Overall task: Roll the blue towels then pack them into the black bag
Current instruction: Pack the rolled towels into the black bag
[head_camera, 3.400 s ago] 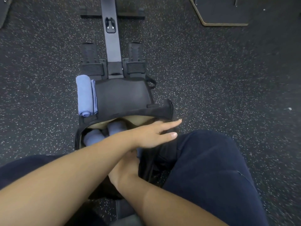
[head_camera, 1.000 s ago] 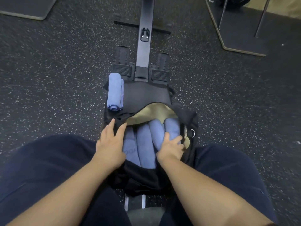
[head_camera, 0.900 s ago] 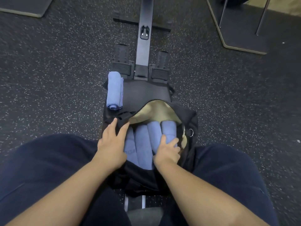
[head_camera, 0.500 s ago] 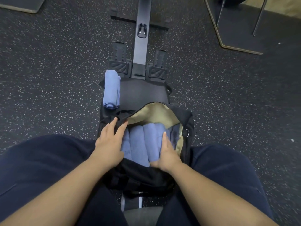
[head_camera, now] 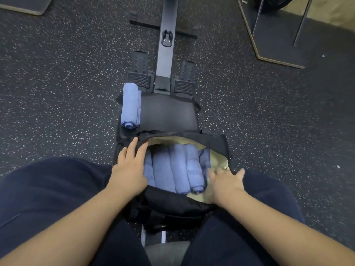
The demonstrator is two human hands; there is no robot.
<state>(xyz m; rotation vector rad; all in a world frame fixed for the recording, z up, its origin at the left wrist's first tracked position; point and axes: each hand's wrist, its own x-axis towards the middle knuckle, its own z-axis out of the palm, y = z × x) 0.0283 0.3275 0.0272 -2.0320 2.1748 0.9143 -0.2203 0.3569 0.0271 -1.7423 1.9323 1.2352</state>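
Black bag (head_camera: 172,206) wedged between the knees on the rowing machine (head_camera: 166,45), mouth up for loading. Inside, rolled blue towels (head_camera: 176,167) laid side by side, likely to save room. One last rolled towel (head_camera: 131,106) parked on the seat beyond the bag, within reach. Left hand (head_camera: 129,169) flat, fingers straight, pressing the rim back. Right hand (head_camera: 226,180) spread loosely at the opposite rim, grasping nothing.
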